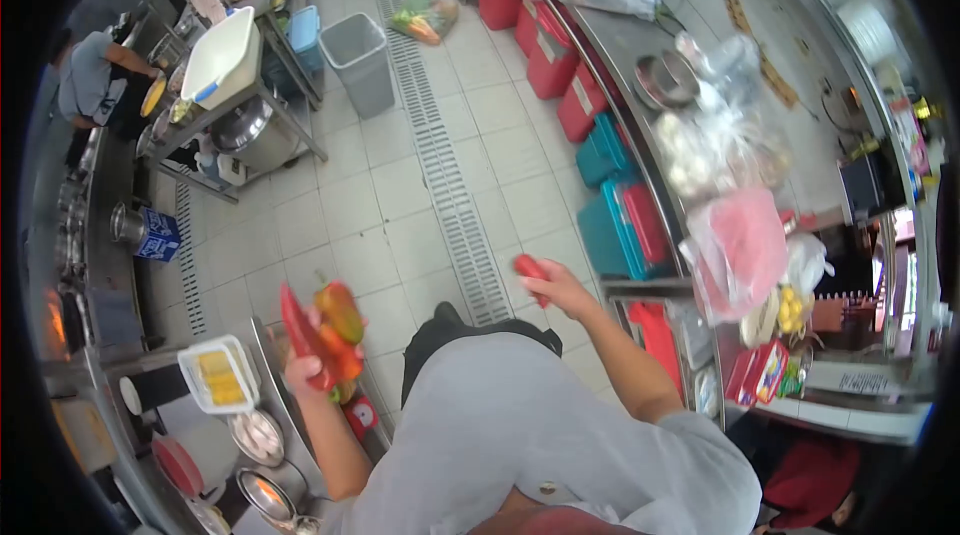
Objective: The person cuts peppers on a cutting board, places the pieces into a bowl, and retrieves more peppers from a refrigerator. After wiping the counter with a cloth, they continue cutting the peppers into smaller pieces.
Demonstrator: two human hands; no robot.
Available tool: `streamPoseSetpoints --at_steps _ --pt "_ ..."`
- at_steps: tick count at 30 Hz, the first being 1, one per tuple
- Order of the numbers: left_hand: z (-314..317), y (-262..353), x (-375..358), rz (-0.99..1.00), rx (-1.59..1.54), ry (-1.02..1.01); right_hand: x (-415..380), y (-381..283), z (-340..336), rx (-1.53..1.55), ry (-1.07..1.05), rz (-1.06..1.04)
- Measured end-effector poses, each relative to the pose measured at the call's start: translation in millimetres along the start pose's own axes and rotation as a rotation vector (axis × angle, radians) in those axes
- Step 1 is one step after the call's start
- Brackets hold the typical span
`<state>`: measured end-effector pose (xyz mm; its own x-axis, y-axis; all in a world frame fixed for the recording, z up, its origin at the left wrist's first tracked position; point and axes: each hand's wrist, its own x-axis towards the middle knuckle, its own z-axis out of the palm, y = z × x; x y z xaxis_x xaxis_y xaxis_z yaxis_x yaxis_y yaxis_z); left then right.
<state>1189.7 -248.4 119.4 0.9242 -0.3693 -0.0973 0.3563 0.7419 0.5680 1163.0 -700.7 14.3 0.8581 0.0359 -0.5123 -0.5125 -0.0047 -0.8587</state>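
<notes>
Red and orange-yellow peppers point(340, 313) are gathered in my left hand point(306, 367), at the edge of the steel counter on the left. One long red pepper point(297, 320) points upward from its fingers. My right hand point(560, 287) is closed around a small red pepper point(531, 267), held over the tiled floor. Near my left hand stands a white container point(221, 375) with yellow pieces inside, and a bowl of white items point(257, 436) sits just below it.
A grey bin point(358, 65) and vegetable bags point(425, 17) stand on the floor ahead. Another person point(92, 75) works at the far left. Red bins point(551, 60) and teal bins point(606, 225) line the right counter, which holds bagged food point(735, 240). A drain grate point(440, 165) runs along the floor.
</notes>
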Motion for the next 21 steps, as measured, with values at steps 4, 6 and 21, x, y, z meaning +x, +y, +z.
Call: streamPoseSetpoints --at_steps 4,6,21 --pt "27 29 175 -0.137 0.083 -0.132 45 -14 -77 0.237 0.237 0.066" --pt "26 35 253 -0.172 0.11 -0.147 78 -21 -99 0.351 0.334 0.072" --pt "17 111 685 0.023 0.121 -0.024 646 -396 -229 0.048 0.339 -0.264"
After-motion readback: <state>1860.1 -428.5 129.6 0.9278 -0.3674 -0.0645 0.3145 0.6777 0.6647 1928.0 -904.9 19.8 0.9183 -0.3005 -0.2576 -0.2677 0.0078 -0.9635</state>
